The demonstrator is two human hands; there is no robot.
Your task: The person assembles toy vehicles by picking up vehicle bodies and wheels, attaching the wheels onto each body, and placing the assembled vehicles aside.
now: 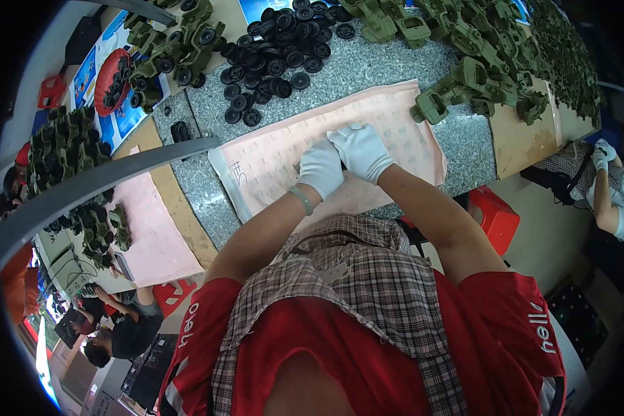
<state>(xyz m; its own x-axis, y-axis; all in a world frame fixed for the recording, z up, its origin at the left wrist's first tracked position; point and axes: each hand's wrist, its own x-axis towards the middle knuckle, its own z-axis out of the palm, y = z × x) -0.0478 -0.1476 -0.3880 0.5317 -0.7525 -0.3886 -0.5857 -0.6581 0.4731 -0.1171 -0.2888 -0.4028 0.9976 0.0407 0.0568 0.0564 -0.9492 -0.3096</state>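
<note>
Both my hands wear white gloves and meet over a pink cloth (395, 118) on the grey speckled table (367, 66). My left hand (320, 168) is curled shut, with a pale green band at its wrist. My right hand (360, 149) lies against it, fingers bent over a small dark part pinched between the two hands; that part is almost fully hidden and I cannot tell what it is. A pile of black toy wheels (277, 48) lies beyond my hands. Olive-green toy vehicle bodies (478, 62) are heaped at the far right.
More green toy bodies with wheels (180, 48) sit at the far left, beside a red bowl (107, 80). A grey bar (97, 184) crosses the left side. A red stool (496, 218) stands under the table's right end. Other people sit at right (607, 187) and lower left (118, 326).
</note>
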